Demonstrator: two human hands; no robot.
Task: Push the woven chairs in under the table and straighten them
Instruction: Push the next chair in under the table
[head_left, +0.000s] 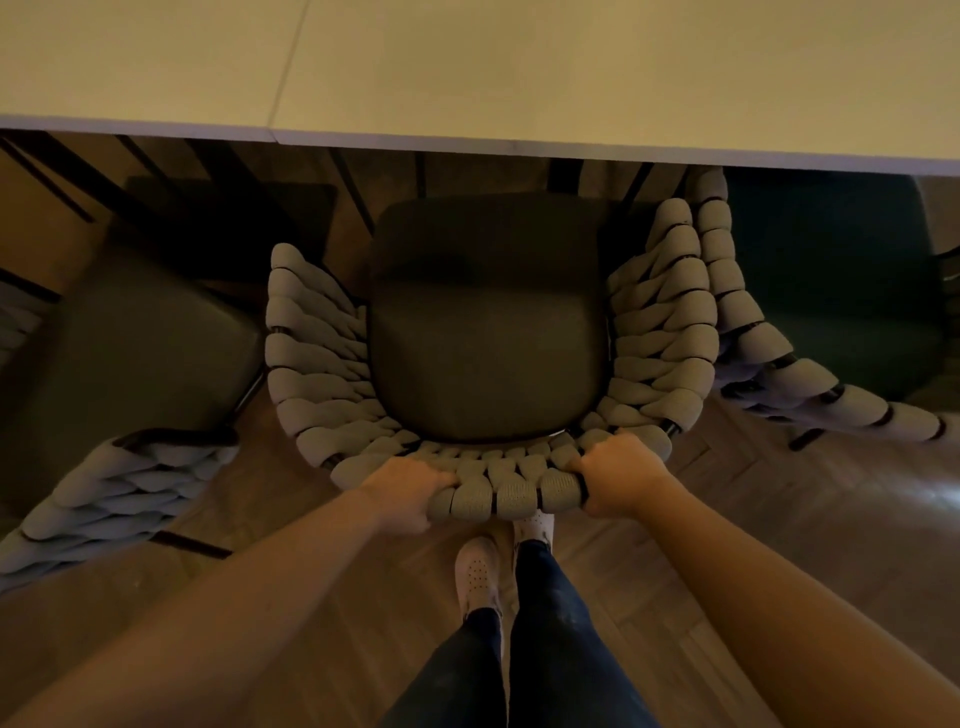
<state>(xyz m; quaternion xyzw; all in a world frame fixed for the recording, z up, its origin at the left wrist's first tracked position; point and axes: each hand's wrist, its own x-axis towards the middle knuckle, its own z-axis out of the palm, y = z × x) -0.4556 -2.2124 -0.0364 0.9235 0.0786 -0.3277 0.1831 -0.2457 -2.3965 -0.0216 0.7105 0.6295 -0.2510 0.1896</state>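
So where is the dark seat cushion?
The dark seat cushion sits mid-frame in the grey woven chair below the pale table edge, ahead of both hands.

Three woven chairs (488, 332), seemingly; one table (519, 73)

Both hands grip the top of the middle woven chair's (488, 332) curved back: the left hand (410, 493) and the right hand (618, 480) closed over the thick grey weave. The front of its dark seat cushion (488, 358) lies near the table (519, 78) edge. A second chair (119, 467) stands angled at the left, a third (810, 322) touches the middle chair's right arm. White shoes (478, 574) stand on wooden floor (779, 519).
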